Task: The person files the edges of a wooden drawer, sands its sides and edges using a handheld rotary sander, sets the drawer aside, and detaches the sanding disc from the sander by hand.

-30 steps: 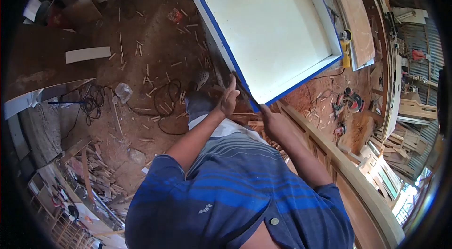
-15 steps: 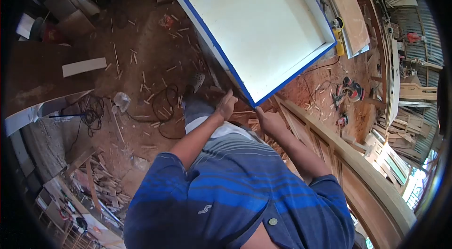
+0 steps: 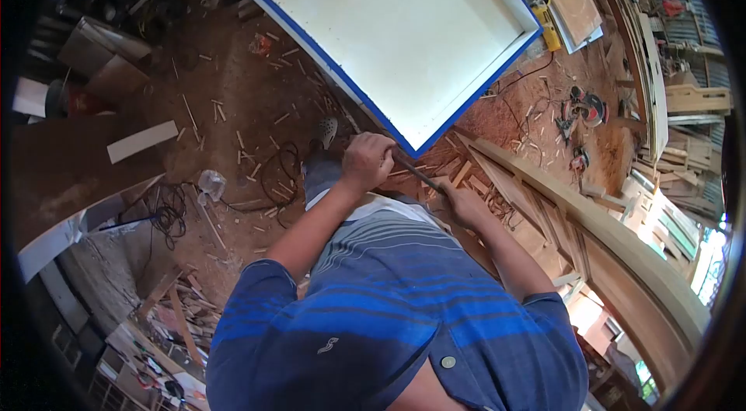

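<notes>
A large open box (image 3: 404, 30) with a white inside and blue edges lies at the top centre, its near corner toward my body. Just below that corner, a thin dark rod-like tool (image 3: 420, 173) runs between my hands. My left hand (image 3: 368, 161) is closed round its left end, with knuckles up, beside the box's left edge. On the right, my right hand (image 3: 460, 201) grips the other end with its fingers wrapped. What the tool's ends look like is hidden by my hands.
A long wooden panelled frame (image 3: 575, 221) slants along the right. A yellow tool (image 3: 549, 26) lies beside the box, and a red and black power tool (image 3: 588, 110) sits on the ground. Wood scraps and cables (image 3: 167, 210) litter the floor at left. A shoe (image 3: 327, 131) shows.
My hands have come away from the box's corner, and the dark tool now shows between them. The left hand has turned knuckles up. The view has shifted slightly, with the box further up and left.
</notes>
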{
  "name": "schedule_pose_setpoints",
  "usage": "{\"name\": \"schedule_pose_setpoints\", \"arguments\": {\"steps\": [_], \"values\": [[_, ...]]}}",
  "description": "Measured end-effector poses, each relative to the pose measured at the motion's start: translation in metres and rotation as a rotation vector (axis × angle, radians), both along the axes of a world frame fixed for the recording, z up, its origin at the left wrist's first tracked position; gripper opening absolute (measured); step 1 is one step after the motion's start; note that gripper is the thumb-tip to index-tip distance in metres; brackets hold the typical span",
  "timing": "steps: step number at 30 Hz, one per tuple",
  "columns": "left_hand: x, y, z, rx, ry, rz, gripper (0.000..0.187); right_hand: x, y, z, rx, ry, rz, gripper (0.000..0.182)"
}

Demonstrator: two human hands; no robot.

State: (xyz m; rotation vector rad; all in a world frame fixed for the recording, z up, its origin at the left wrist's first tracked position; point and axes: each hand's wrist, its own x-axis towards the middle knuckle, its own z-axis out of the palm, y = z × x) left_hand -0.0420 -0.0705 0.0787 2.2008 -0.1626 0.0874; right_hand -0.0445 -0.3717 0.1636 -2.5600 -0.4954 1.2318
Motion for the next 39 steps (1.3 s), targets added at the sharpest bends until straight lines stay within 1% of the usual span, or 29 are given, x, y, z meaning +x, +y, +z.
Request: {"name": "schedule_pose_setpoints", "arguments": {"steps": [3,4,6,7,11,13,15,16,19,20,21,23,24,25,27,28,31,32,34,36,39], "values": [[0.033,-0.007,0.017,0.123,-0.391,-0.239,0.021,-0.029,-0.028,-0.006,0.046,0.020,-0.072,0.026],[0.042,-0.013,0.007,0.140,-0.432,-0.335,0.016,-0.033,-0.026,0.007,0.033,0.056,-0.132,0.027],[0.055,-0.018,-0.014,0.226,-0.391,-0.514,0.020,-0.050,-0.037,0.001,0.045,0.047,-0.197,0.028],[0.060,-0.020,-0.017,0.270,-0.373,-0.603,0.022,-0.059,-0.045,-0.004,0.050,0.041,-0.230,0.028],[0.071,-0.015,-0.014,0.310,-0.441,-0.746,0.021,-0.074,-0.052,-0.018,-0.039,0.162,-0.427,0.027],[0.076,-0.016,-0.015,0.346,-0.482,-0.812,0.019,-0.080,-0.051,-0.022,-0.014,0.141,-0.505,0.026],[0.082,-0.016,-0.014,0.331,-0.544,-0.869,0.020,-0.082,-0.051,-0.024,0.012,0.113,-0.581,0.026],[0.085,-0.016,-0.013,0.321,-0.575,-0.897,0.020,-0.080,-0.045,-0.016,0.008,0.145,-0.650,0.025],[0.094,-0.018,-0.013,0.338,-0.572,-0.996,0.024,-0.098,-0.046,-0.025,0.153,0.125,-0.848,0.032],[0.097,-0.018,-0.015,0.388,-0.548,-1.054,0.034,-0.112,-0.048,-0.038,0.185,0.064,-0.902,0.034],[0.100,-0.020,-0.010,0.402,-0.544,-1.083,0.034,-0.130,-0.051,-0.060,0.216,0.003,-0.953,0.037],[0.105,-0.024,0.002,0.427,-0.533,-1.138,0.034,-0.143,-0.046,-0.072,0.278,-0.019,-1.115,0.041],[0.105,-0.030,0.003,0.479,-0.552,-1.169,0.039,-0.144,-0.041,-0.067,0.310,0.020,-1.227,0.042],[0.106,-0.036,0.005,0.483,-0.566,-1.204,0.040,-0.144,-0.033,-0.059,0.344,0.063,-1.338,0.044],[0.109,-0.048,0.008,0.491,-0.597,-1.273,0.041,-0.136,-0.021,-0.042,0.384,0.028,-1.445,0.042],[0.111,-0.058,0.009,0.484,-0.726,-1.249,0.031,-0.132,-0.016,-0.036,0.401,0.009,-1.499,0.042],[0.126,-0.083,0.015,0.665,-0.638,-1.537,0.017,-0.128,-0.006,-0.028,0.341,-0.160,-1.466,0.041],[0.128,-0.089,0.015,0.669,-0.604,-1.581,0.014,-0.135,-0.002,-0.040,0.420,-0.115,-1.583,0.038],[0.132,-0.098,0.013,0.683,-0.538,-1.670,0.009,-0.143,0.004,-0.051,0.455,-0.142,-1.594,0.037],[0.135,-0.105,0.012,0.637,-0.496,-1.681,0.009,-0.150,0.014,-0.055,0.488,-0.131,-1.656,0.036],[0.137,-0.111,0.012,0.628,-0.409,-1.721,0.009,-0.153,0.034,-0.040,0.510,-0.086,-1.797,0.035]]}}
